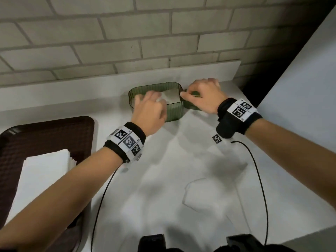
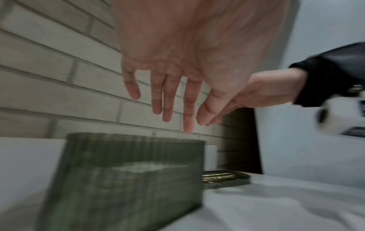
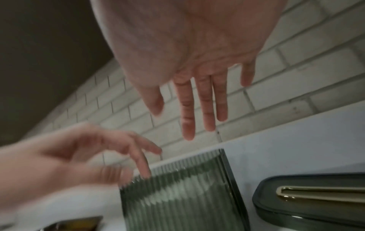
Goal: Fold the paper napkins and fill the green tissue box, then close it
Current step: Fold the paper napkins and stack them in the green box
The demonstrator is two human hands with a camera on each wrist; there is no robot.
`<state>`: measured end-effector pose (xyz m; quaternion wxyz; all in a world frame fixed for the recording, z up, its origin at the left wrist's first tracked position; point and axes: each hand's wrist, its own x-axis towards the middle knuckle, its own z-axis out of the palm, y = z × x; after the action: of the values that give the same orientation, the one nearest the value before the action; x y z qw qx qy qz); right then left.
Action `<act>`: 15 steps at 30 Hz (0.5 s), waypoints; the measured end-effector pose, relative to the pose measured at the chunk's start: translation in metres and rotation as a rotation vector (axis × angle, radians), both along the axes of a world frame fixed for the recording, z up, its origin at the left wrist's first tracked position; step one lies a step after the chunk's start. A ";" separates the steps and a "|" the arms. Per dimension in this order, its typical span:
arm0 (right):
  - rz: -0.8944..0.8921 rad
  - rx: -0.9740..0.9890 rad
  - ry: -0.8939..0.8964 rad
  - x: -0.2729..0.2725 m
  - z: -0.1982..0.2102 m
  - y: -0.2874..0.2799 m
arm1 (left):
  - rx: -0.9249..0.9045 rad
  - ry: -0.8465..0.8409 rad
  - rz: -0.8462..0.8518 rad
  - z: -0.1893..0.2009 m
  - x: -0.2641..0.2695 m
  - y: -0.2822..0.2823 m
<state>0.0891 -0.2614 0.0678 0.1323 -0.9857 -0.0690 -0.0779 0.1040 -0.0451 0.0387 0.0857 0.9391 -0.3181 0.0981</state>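
The green ribbed tissue box [image 1: 174, 111] stands open near the back of the white counter, with white folded napkins [image 1: 171, 96] lying inside. My left hand [image 1: 148, 104] hovers over the box's left part with straight, spread fingers [image 2: 168, 109] and holds nothing. Just right of the box, my right hand [image 1: 200, 93] is also open, fingers [image 3: 205, 112] straight, above the dark green lid [image 3: 316, 201]. That lid lies flat on the counter and has a gold slot. A single white napkin [image 1: 203, 193] lies on the counter nearer to me.
A brown tray [image 1: 54, 126] at the left holds a stack of white napkins [image 1: 45, 170]. A brick wall with a low ledge [image 1: 200, 70] runs behind the box. A white panel [image 1: 300, 88] rises at the right. Black cables [image 1: 261, 188] trail from both wrists.
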 end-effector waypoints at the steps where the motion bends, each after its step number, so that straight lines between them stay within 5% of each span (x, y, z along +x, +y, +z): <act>1: -0.007 0.005 0.002 -0.012 0.003 -0.007 | -0.024 0.036 -0.080 -0.002 -0.014 -0.006; 8: 0.020 -0.033 0.411 -0.125 -0.004 -0.046 | 0.148 0.415 -0.415 -0.040 -0.076 -0.063; 15: 0.109 -0.263 0.645 -0.213 -0.051 -0.056 | 0.552 0.269 -0.633 -0.048 -0.106 -0.118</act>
<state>-0.1240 -0.3174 0.0170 0.0230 -0.9631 -0.0858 0.2540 -0.0020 -0.1635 -0.0096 -0.1018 0.7874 -0.5905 -0.1447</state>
